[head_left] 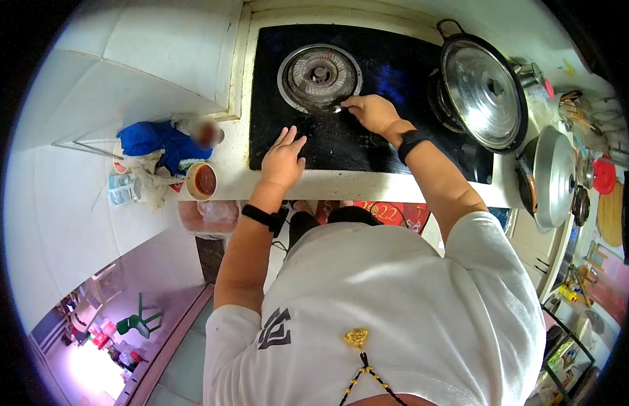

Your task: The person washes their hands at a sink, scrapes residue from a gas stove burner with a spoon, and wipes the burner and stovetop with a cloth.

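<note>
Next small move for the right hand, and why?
Probably a short, light stroke with the small shiny piece along the near edge of the burner. The right hand has it between the fingertips, right by that edge, where the surface looks dark and grimy. The left hand looks empty, fingers spread at the black cooktop, clear of that stroke.

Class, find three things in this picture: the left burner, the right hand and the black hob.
Left burner (320,74): head view, on its centre cap.
Right hand (375,114): head view, on its back.
Black hob (390,76): head view, on its bare top.
</note>
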Motion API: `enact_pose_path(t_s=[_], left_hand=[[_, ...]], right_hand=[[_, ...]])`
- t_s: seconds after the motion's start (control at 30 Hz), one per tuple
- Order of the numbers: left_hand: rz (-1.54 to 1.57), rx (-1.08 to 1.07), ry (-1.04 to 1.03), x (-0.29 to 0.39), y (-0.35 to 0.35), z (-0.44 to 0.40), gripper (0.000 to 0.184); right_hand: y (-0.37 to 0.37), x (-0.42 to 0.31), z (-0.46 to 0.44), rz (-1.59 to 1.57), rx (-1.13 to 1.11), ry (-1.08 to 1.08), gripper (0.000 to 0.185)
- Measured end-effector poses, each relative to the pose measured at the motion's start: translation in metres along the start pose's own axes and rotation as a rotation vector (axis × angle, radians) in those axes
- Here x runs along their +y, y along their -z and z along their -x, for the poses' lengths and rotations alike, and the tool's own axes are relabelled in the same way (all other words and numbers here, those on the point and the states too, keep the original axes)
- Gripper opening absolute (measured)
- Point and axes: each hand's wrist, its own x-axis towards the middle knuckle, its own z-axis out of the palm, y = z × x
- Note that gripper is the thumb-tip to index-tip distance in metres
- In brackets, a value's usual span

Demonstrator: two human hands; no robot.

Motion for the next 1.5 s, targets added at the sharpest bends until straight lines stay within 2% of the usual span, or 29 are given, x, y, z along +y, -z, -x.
enact_pose_path(t_s=[0.07, 0.13, 0.23, 0.33, 0.37, 0.47, 0.5, 0.53, 0.6, 0.67, 0.73, 0.8, 0.87, 0.9, 0.93, 1.0, 1.13, 1.23, 1.33, 1.37, 1.47, 1.5], left_hand=[[0.023, 0.041, -0.029, -0.004, -0.002, -0.001, 0.050], [0.051, 0.085, -0.057, -0.008, -0.003, -0.006, 0.048], [0.125, 0.203, -0.007, -0.007, -0.001, -0.017, 0.045], [0.018, 0.256, 0.067, 0.003, 0.002, -0.037, 0.043], [-0.053, 0.367, 0.033, 0.002, -0.005, -0.044, 0.041], [-0.140, 0.346, 0.101, 0.013, -0.012, -0.058, 0.039], [-0.138, 0.361, 0.063, 0.015, -0.019, -0.061, 0.038], [-0.114, 0.343, -0.004, 0.023, -0.021, -0.059, 0.031], [-0.075, 0.308, -0.111, 0.031, -0.029, -0.057, 0.031], [-0.035, 0.353, -0.155, 0.031, -0.029, -0.058, 0.032], [-0.049, 0.327, -0.025, 0.025, -0.026, -0.060, 0.040], [-0.061, 0.335, 0.007, 0.027, -0.025, -0.063, 0.039], [-0.083, 0.277, -0.006, 0.034, -0.024, -0.063, 0.038], [-0.048, 0.321, -0.100, 0.034, -0.030, -0.061, 0.031], [-0.053, 0.323, -0.102, 0.034, -0.029, -0.058, 0.031], [0.016, 0.324, -0.151, 0.033, -0.028, -0.056, 0.030], [-0.045, 0.385, -0.020, 0.030, -0.024, -0.064, 0.035], [-0.101, 0.343, 0.017, 0.033, -0.028, -0.067, 0.035], [-0.091, 0.303, -0.078, 0.035, -0.032, -0.059, 0.036], [-0.059, 0.289, -0.113, 0.033, -0.034, -0.054, 0.037], [-0.016, 0.290, -0.094, 0.033, -0.031, -0.042, 0.037], [-0.017, 0.301, -0.039, 0.032, -0.028, -0.042, 0.036]], right_hand=[[-0.001, 0.000, 0.009, -0.015, 0.058, -0.010, 0.024], [-0.005, 0.002, 0.016, -0.036, 0.149, -0.123, 0.025], [-0.014, -0.004, 0.022, -0.059, 0.158, -0.197, 0.025], [-0.023, -0.014, 0.020, -0.008, 0.168, -0.121, 0.027], [-0.029, -0.015, 0.018, 0.017, 0.157, -0.102, 0.027], [-0.031, -0.024, 0.025, 0.059, 0.111, -0.062, 0.029], [-0.027, -0.027, 0.029, 0.090, 0.033, -0.040, 0.029], [-0.024, -0.027, 0.034, 0.089, 0.036, -0.044, 0.029], [-0.020, -0.024, 0.043, 0.066, 0.054, 0.031, 0.028], [-0.015, -0.016, 0.040, 0.065, 0.177, -0.082, 0.029], [-0.012, -0.014, 0.038, 0.085, 0.176, -0.211, 0.028], [-0.013, -0.017, 0.040, 0.091, 0.116, -0.247, 0.028], [-0.018, -0.024, 0.048, 0.047, 0.096, -0.192, 0.026], [-0.018, -0.027, 0.051, 0.032, 0.073, -0.187, 0.025], [-0.017, -0.027, 0.050, 0.030, 0.077, -0.185, 0.025], [-0.015, -0.024, 0.045, -0.027, 0.160, -0.154, 0.025], [-0.014, -0.029, 0.019, 0.008, 0.134, -0.079, 0.026], [-0.021, -0.036, 0.009, 0.072, 0.065, -0.021, 0.028], [-0.027, -0.029, 0.022, 0.076, 0.086, 0.033, 0.027], [-0.022, -0.028, 0.028, 0.115, -0.007, 0.038, 0.032], [-0.011, -0.021, 0.041, 0.089, -0.043, 0.038, 0.033], [-0.010, -0.016, 0.038, 0.094, 0.005, 0.032, 0.035]])
